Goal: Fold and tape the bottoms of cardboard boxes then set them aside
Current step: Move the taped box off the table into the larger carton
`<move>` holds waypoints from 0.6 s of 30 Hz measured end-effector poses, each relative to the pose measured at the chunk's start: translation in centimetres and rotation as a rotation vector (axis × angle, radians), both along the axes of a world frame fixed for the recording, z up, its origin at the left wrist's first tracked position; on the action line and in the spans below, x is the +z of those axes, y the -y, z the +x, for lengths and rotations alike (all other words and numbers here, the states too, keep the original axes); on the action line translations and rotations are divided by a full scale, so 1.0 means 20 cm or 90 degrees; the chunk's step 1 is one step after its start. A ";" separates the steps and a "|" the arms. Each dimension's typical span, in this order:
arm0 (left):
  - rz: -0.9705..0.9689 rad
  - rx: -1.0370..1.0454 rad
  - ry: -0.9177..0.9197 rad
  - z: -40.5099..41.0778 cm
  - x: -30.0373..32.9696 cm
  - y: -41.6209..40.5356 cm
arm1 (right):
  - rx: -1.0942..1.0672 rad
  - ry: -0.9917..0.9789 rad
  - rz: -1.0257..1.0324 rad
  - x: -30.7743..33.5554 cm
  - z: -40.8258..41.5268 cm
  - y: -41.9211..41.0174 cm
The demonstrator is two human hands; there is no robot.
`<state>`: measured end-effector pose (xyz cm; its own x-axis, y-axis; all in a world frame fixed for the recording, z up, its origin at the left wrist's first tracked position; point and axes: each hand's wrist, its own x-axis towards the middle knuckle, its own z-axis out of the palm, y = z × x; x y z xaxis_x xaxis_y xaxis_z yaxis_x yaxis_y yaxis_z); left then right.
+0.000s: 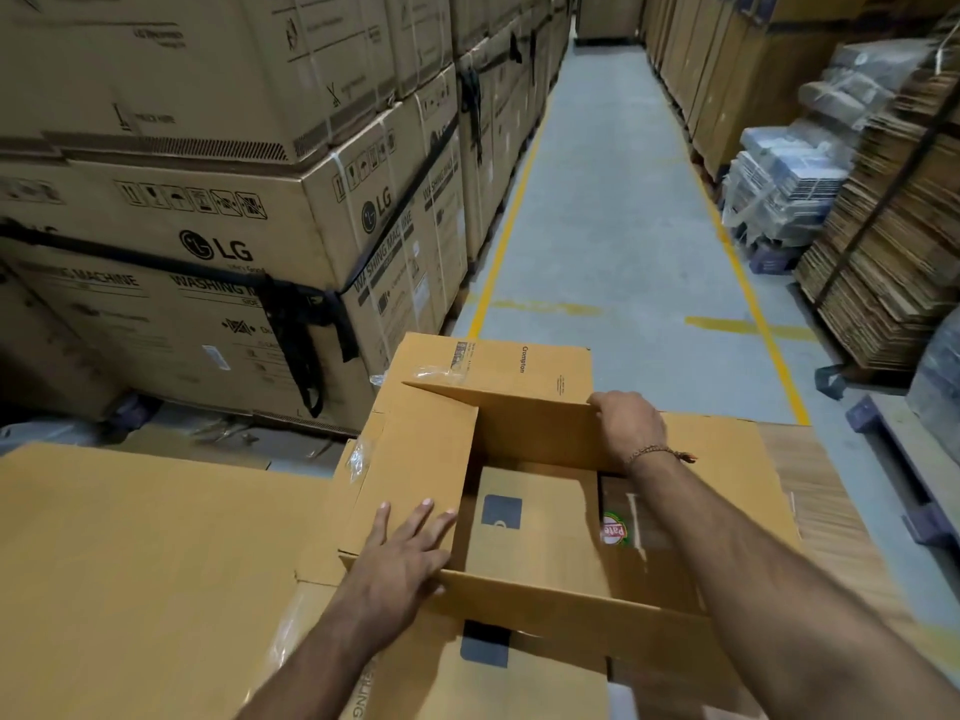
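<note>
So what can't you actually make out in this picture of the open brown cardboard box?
Head view only:
- Right hand: fingertips hidden behind the open brown cardboard box flap.
- Red-and-green oval label: lettering partly hidden by the box wall.
- Small printed box label: blurred.
- Tape roll: none visible.

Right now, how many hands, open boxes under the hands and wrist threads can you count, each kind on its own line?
hands: 2, the left hand and the right hand
open box: 1
wrist thread: 1
total: 4
</note>
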<state>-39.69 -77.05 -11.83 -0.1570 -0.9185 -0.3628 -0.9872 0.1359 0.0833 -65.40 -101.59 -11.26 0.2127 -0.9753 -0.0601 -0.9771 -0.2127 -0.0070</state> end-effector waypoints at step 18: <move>0.004 0.010 0.024 -0.01 -0.01 -0.04 | 0.071 -0.024 -0.055 -0.08 -0.05 -0.14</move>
<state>-39.90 -76.34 -12.05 -0.1286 -0.9185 -0.3739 -0.9917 0.1198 0.0468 -66.36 -98.70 -12.94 0.3188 -0.9477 0.0123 -0.9467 -0.3178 0.0525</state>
